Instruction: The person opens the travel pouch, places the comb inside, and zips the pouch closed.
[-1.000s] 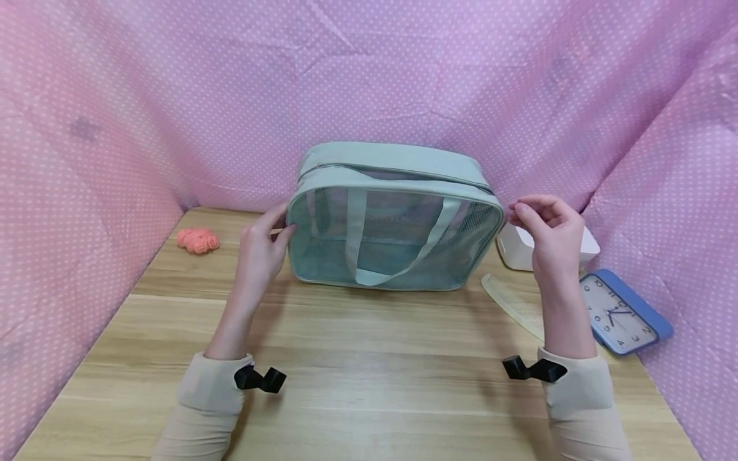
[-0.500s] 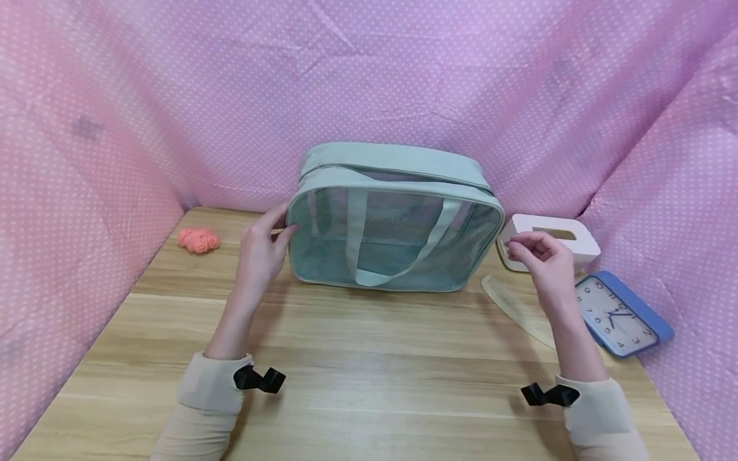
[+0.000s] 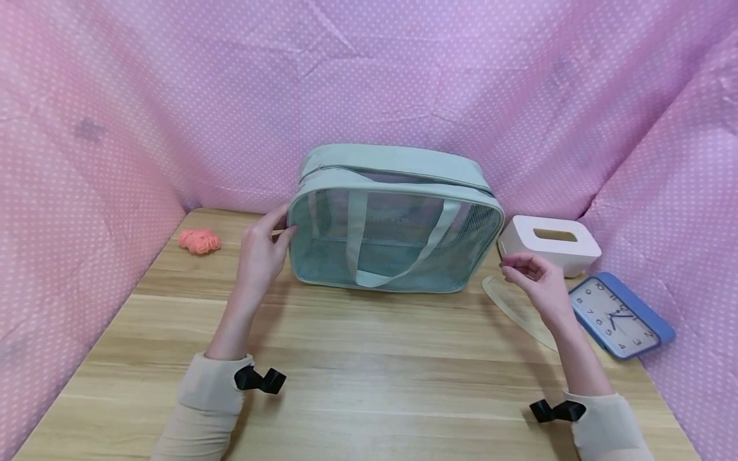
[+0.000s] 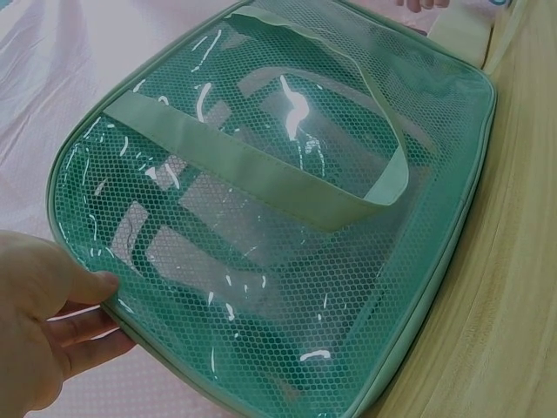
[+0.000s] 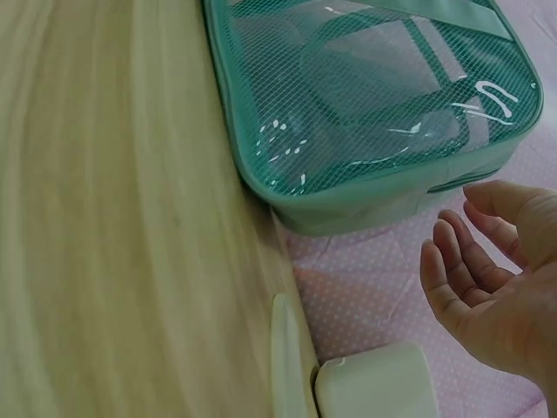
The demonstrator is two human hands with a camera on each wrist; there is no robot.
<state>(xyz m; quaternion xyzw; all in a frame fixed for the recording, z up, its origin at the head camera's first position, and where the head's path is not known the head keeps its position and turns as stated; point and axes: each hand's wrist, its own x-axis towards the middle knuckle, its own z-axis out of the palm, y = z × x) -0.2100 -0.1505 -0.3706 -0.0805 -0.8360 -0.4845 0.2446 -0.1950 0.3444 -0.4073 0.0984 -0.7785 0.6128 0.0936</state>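
Observation:
A mint-green see-through toiletry bag with a strap handle stands upright at the back of the table, its top zip partly undone. My left hand grips the bag's left edge. In the left wrist view the thumb lies on the front panel, while the other fingers pass behind the rim. Off the bag's lower right corner, my right hand hovers above a pale comb, which it partly overlaps in the head view. Nothing is between its loosely bent fingers.
Right of the bag stands a white tissue box with an oval slot. In front of it lies a blue square clock, face up. A coral flower-like bundle sits at the far left. Pink dotted cloth encloses the table's back and sides.
My right hand has come down and nearer, away from beside the bag's upper right edge, uncovering the tissue box. The left hand and the bag stay in place.

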